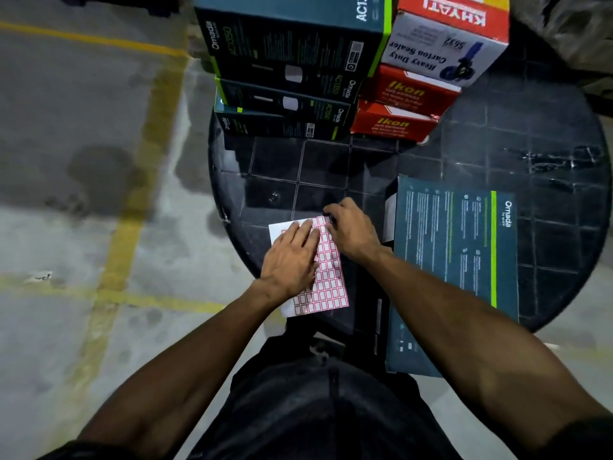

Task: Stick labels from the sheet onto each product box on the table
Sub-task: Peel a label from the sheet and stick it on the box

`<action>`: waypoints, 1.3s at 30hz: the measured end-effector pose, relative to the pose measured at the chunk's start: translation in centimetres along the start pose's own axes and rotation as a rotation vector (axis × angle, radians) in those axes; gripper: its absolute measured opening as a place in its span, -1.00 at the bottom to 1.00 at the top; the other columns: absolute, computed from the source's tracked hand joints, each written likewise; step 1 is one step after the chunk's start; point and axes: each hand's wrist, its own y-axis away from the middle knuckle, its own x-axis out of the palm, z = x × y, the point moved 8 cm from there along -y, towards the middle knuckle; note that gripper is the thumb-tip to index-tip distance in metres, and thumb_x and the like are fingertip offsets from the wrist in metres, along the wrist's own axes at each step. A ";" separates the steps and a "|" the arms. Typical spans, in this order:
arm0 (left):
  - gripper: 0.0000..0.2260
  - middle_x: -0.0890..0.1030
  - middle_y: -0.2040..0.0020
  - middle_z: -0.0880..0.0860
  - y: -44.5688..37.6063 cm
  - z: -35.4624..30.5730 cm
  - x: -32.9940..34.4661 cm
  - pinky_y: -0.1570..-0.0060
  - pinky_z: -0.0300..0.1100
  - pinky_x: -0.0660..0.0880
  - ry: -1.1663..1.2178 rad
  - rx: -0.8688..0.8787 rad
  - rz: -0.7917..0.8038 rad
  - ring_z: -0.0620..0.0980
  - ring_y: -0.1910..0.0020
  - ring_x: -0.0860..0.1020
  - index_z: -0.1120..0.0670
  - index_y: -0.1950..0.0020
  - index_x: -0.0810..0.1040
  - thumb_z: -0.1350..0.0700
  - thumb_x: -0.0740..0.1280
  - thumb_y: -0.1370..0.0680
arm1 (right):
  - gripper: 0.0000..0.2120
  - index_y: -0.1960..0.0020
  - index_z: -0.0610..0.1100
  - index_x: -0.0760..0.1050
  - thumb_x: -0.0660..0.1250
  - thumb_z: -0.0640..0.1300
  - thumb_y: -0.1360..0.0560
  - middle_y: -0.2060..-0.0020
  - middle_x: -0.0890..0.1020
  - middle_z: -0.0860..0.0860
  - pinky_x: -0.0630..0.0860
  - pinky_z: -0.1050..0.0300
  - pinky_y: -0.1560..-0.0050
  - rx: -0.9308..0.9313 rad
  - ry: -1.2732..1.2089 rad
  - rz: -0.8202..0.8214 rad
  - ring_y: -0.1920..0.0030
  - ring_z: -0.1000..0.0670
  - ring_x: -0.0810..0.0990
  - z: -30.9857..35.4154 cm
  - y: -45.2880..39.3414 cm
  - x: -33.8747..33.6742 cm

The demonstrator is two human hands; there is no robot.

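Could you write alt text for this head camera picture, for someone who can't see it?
Seen from above, a person's left hand presses flat on a sheet of red-bordered labels on a dark round table, while the right hand picks at the sheet's top edge. A teal Omada box lies beside it; stacked teal boxes and red boxes stand behind.

a single head-worn wide-angle view looks steeply down, close over the round black tiled table point(497, 154); grey concrete floor with yellow painted lines point(99, 161) fills the left, stacked cardboard product boxes point(298, 78) the far edge.
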 end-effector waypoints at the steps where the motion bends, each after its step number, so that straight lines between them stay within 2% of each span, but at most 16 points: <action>1: -0.37 0.08 -0.58 0.13 -0.1 0.1 0.3 -0.49 0.01 0.08 0.006 -0.003 0.021 0.15 -0.55 0.04 0.12 -0.58 0.05 -0.10 0.20 -0.61 | -0.64 -0.39 -0.09 0.43 0.28 -0.12 -0.60 -0.21 0.44 -0.06 0.49 -0.02 -0.12 -0.009 0.010 0.004 -0.15 -0.10 0.52 0.0 -0.1 0.1; 7: -0.36 0.06 -0.59 0.12 -0.3 0.4 0.9 -0.48 0.02 0.08 0.014 -0.020 0.051 0.15 -0.55 0.02 0.10 -0.58 0.04 -0.09 0.23 -0.61 | -0.67 -0.38 -0.06 0.44 0.23 -0.11 -0.62 -0.19 0.42 -0.07 0.48 -0.03 -0.02 -0.071 0.106 0.018 -0.14 -0.12 0.50 0.7 -0.5 0.6; 12: -0.36 0.05 -0.59 0.12 -0.3 0.5 0.9 -0.50 0.02 0.07 0.022 -0.021 0.046 0.14 -0.56 0.01 0.10 -0.58 0.04 -0.12 0.22 -0.61 | -0.75 -0.26 -0.07 0.51 0.27 -0.13 -0.59 -0.14 0.46 -0.05 0.55 -0.05 0.03 -0.067 0.114 -0.024 -0.06 -0.09 0.54 1.0 -0.3 0.5; 20: -0.35 0.09 -0.58 0.12 -0.4 0.6 1.1 -0.50 0.02 0.10 0.028 -0.021 0.028 0.14 -0.55 0.04 0.10 -0.57 0.08 -0.14 0.24 -0.59 | -0.92 -0.04 -0.08 0.51 0.25 -0.15 -0.59 -0.04 0.47 -0.05 0.54 -0.09 0.07 0.004 0.073 -0.068 0.05 -0.10 0.54 1.1 -0.6 0.5; 25: -0.35 0.14 -0.56 0.11 -0.7 0.7 0.9 -0.47 0.01 0.16 0.027 -0.013 0.009 0.12 -0.53 0.09 0.09 -0.54 0.14 -0.14 0.29 -0.56 | -0.93 -0.06 -0.10 0.48 0.24 -0.16 -0.60 -0.02 0.46 -0.04 0.55 -0.08 0.06 0.017 0.068 -0.083 0.07 -0.07 0.52 1.0 -0.6 0.5; 31: -0.34 0.14 -0.56 0.10 -0.7 0.9 0.9 -0.47 0.01 0.16 0.041 -0.011 0.019 0.11 -0.52 0.09 0.08 -0.54 0.13 -0.15 0.29 -0.56 | -0.92 -0.07 -0.10 0.47 0.22 -0.19 -0.61 -0.05 0.45 -0.01 0.52 0.02 0.09 -0.027 0.012 -0.049 0.06 -0.01 0.50 0.7 0.0 0.5; 35: -0.33 0.15 -0.56 0.08 -0.8 0.9 0.7 -0.46 0.01 0.19 0.047 -0.017 0.013 0.09 -0.52 0.10 0.06 -0.54 0.14 -0.17 0.31 -0.54 | -0.95 0.00 -0.07 0.46 0.23 -0.15 -0.61 -0.02 0.50 0.00 0.53 -0.07 0.01 -0.010 -0.089 -0.013 0.05 -0.03 0.52 0.5 0.7 -0.3; 39: -0.35 0.17 -0.54 0.09 -0.8 1.2 0.0 -0.44 0.01 0.18 0.031 -0.030 -0.001 0.09 -0.51 0.13 0.07 -0.52 0.19 -0.16 0.33 -0.53 | -0.91 0.09 -0.06 0.46 0.24 -0.14 -0.60 0.07 0.48 0.06 0.50 0.00 -0.01 0.030 -0.196 -0.131 0.06 0.02 0.50 -0.3 2.3 -3.1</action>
